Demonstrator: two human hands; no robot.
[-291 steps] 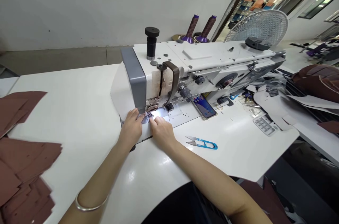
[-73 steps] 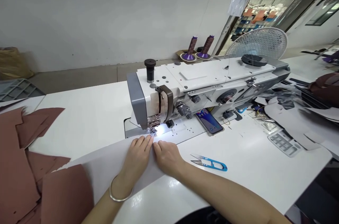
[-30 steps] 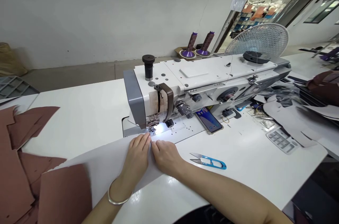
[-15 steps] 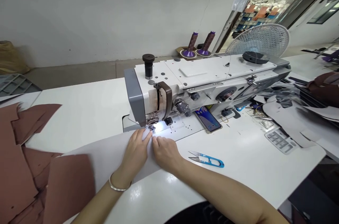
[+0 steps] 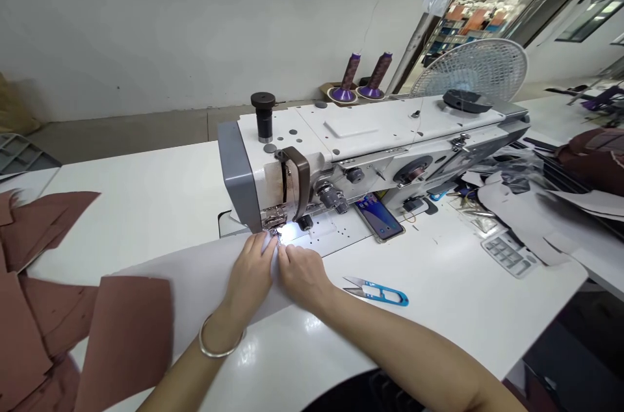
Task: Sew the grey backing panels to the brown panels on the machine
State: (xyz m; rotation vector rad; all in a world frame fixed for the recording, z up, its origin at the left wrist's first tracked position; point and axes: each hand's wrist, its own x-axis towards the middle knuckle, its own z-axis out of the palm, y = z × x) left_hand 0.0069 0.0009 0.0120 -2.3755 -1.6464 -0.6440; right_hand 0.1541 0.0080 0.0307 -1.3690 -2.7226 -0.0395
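A long piece of white sheet material (image 5: 205,269) lies under the needle end of the sewing machine (image 5: 287,181), where a lamp lights the needle area. My left hand (image 5: 251,272) rests on the sheet just left of the needle, fingers stretched forward and thumb apart. Close beside it, my right hand (image 5: 303,274) has its fingers curled down and pinched at the sheet's right edge. What lies beneath the fingertips is hidden. A brown piece (image 5: 129,327) adjoins the sheet's left end; I cannot tell whether they are joined.
Blue thread snips (image 5: 383,293) lie right of my right hand. A phone (image 5: 380,217) leans by the machine bed. Brown cut pieces (image 5: 22,314) spread at left. Thread cones (image 5: 348,79) and a fan (image 5: 472,71) stand behind. White scraps (image 5: 517,210) lie at right.
The view has shifted slightly, so the machine and table sit a little further left and higher. Both hands keep nearly the same place and pose on the sheet.
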